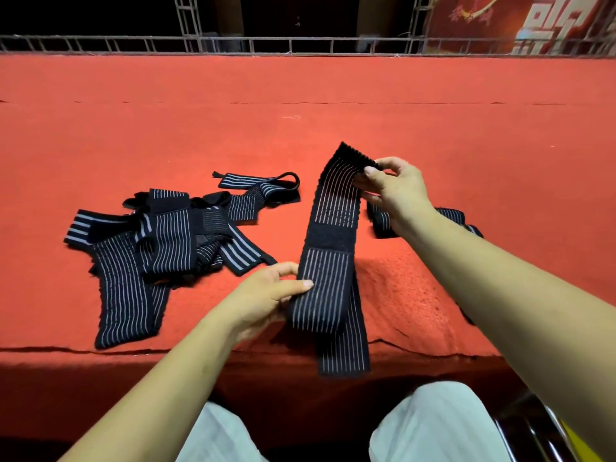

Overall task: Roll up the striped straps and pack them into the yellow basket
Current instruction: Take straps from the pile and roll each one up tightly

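Note:
A long black strap with thin white stripes (333, 228) is stretched between my hands above the red table. My right hand (396, 191) pinches its far end, which curls over at the top. My left hand (270, 295) grips the strap's left edge lower down, thumb on top. The strap's loose tail hangs past the table's front edge. A tangled pile of several more striped straps (160, 241) lies to the left. Another strap (383, 218) lies under my right forearm, partly hidden. A bit of yellow (573, 438), perhaps the basket, shows at the bottom right corner.
The red cloth-covered table (300, 95) stretches far back to a metal truss rail (300, 45). My knees in light trousers (433, 425) sit below the table's front edge. A dark chair frame (533, 425) shows at the lower right.

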Motion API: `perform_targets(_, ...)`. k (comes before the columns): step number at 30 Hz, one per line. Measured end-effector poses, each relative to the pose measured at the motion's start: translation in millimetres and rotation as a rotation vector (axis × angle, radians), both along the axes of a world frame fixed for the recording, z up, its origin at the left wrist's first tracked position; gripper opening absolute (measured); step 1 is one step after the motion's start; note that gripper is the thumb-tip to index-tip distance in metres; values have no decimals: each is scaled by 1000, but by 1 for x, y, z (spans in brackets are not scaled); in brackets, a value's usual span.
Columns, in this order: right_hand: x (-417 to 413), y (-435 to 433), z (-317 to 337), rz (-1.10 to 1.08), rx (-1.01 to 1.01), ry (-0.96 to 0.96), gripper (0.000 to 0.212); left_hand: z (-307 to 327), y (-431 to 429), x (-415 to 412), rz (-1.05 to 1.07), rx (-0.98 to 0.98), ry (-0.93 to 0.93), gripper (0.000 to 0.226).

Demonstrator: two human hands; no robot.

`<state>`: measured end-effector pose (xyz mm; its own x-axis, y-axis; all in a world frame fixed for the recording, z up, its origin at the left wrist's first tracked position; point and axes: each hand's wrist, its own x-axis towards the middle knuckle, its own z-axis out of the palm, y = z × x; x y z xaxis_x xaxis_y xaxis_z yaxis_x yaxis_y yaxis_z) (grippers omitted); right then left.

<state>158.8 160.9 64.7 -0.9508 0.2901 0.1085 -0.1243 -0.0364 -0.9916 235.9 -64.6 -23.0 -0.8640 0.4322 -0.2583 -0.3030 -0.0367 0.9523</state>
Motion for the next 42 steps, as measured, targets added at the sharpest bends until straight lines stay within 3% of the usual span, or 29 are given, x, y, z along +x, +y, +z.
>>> perform_targets(3, -3, 1, 0, -6, 42, 46, 17, -12, 7, 6, -71, -82, -17, 12)
perform_targets(8, -11, 2, -8, -25, 135, 49, 15, -22, 20, 12, -53, -28, -137, 10)
perform_targets(13, -18, 2, -24, -31, 169, 3, 12, -35, 29, 19, -81, -322, -18, 7)
perform_targets(18, -23, 7, -31, -42, 200, -14, 16, -37, 32, 20, -136, -261, -129, 7)
perform_targets(19, -24, 8, -33, -42, 204, -20, 16, -37, 32, 20, -148, -320, -80, 2)
perform_targets(22, -26, 7, -37, -37, 225, -28, 17, -39, 35, 17, -239, -590, 147, 21)
perform_targets(25, -29, 7, -44, -27, 238, -44, 16, -35, 35, 13, -255, -1102, 505, 38)
perform_targets(27, -31, 6, -49, -29, 228, -68, 16, -39, 31, 10, -189, -1393, 778, 70)
perform_targets(29, -36, 5, -55, -40, 233, -102, 17, -46, 25, 1, -187, -1301, 971, 92)
perform_targets(32, -44, 4, -62, -48, 264, -123, 18, -57, 14, -19, -373, -1122, 1139, 89)
perform_targets(36, -64, 5, -73, -26, 337, -157, 15, -58, 17, -36, -500, -1017, 1018, 82)
perform_targets(42, -94, 4, -93, 24, 383, -186, 13, -59, 37, -73, -192, -847, 964, 52)
